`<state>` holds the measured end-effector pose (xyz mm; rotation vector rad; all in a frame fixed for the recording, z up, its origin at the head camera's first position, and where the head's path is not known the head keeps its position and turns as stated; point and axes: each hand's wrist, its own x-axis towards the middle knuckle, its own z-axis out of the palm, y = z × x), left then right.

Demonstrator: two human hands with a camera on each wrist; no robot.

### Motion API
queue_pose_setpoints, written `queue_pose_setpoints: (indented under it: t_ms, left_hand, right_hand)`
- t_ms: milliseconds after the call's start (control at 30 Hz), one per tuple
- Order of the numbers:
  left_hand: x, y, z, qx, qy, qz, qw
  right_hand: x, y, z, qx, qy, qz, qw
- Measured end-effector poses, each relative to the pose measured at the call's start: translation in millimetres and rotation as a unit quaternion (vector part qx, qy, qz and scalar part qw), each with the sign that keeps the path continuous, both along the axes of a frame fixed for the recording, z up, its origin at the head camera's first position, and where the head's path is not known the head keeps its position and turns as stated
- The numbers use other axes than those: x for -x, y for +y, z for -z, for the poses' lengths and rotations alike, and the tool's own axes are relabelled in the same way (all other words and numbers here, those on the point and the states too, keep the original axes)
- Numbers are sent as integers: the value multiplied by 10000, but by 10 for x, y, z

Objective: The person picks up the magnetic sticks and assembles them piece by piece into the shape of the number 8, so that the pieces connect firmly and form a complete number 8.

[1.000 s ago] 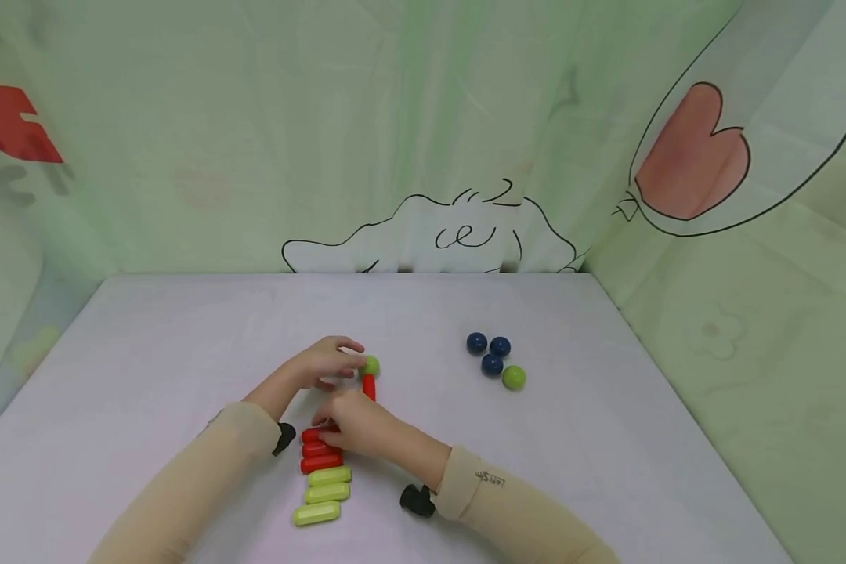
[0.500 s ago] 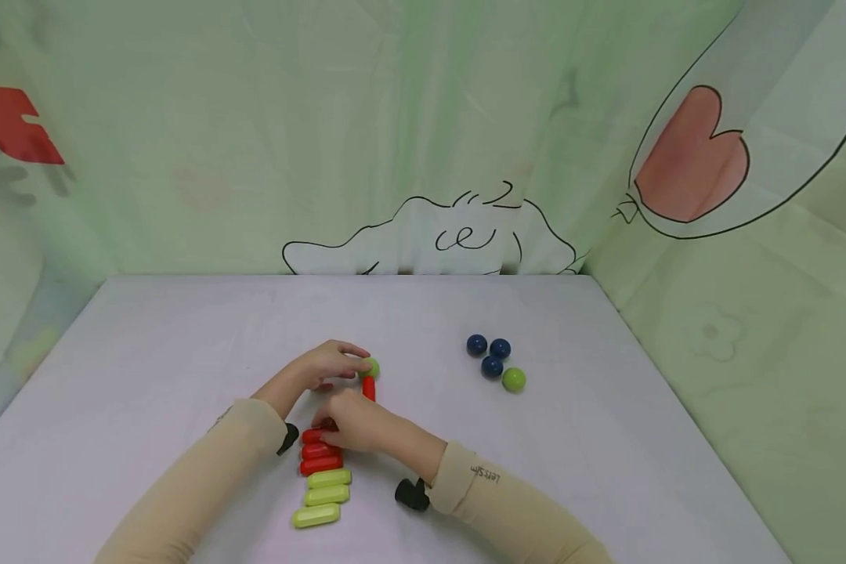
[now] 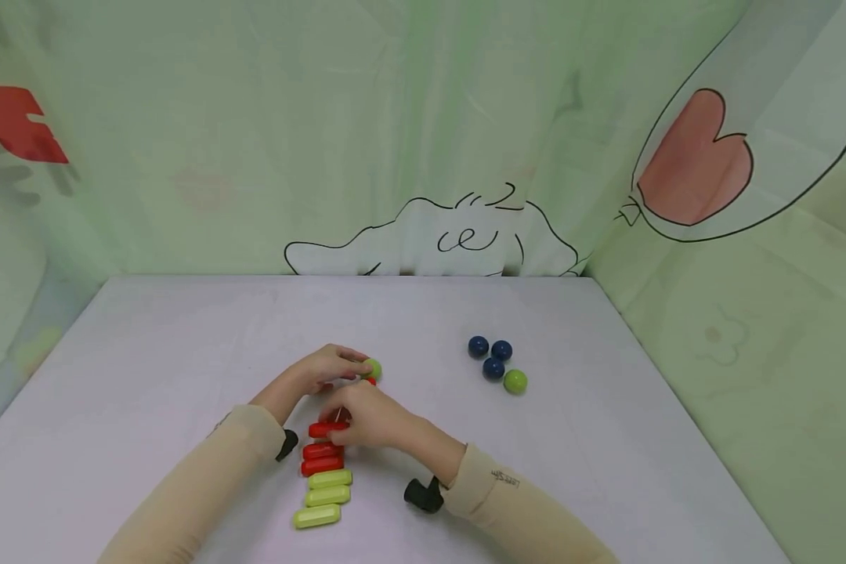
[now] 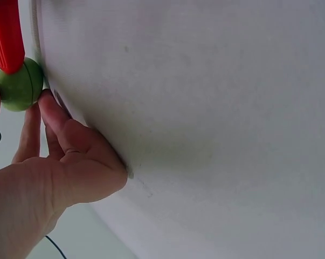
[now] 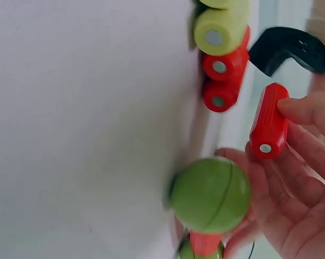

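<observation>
My left hand (image 3: 327,366) pinches a green ball (image 4: 19,85) that has a red rod (image 4: 7,38) joined to it. A second green ball (image 5: 211,194) sits at the rod's other end in the right wrist view; my right hand hides it in the head view. Between the thumb and fingers of my right hand (image 3: 370,415) is another red rod (image 5: 269,121), with a pale metallic dot on its end. It is held apart from the ball and from the two red rods (image 3: 322,466) lying side by side just below.
Several light-green rods (image 3: 317,515) continue the row toward me. Farther right on the white table (image 3: 571,454) are three dark blue balls (image 3: 493,369) and a loose green ball (image 3: 515,381). A printed cloth (image 3: 254,141) hangs behind the table's back edge.
My right hand has taken the topmost red rod off the row and moved it slightly up and right. My left hand stays at the green ball, its fingers now farther over it.
</observation>
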<state>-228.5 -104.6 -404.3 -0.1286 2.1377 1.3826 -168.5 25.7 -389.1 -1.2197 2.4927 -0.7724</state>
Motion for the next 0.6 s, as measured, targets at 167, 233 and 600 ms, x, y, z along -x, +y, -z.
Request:
queue_pose_setpoints:
  t_ms: [167, 233, 600]
  left_hand:
    - [-12, -4, 38, -45, 64, -20, 10000]
    - [-14, -3, 51, -42, 74, -45, 10000]
    - [-43, 7, 79, -115, 284, -73, 9995]
  right_hand:
    - [12, 146, -60, 210, -192, 93, 9996]
    - [17, 208, -90, 280, -257, 170, 9991]
    - [61, 488, -129, 934, -375, 687, 9925]
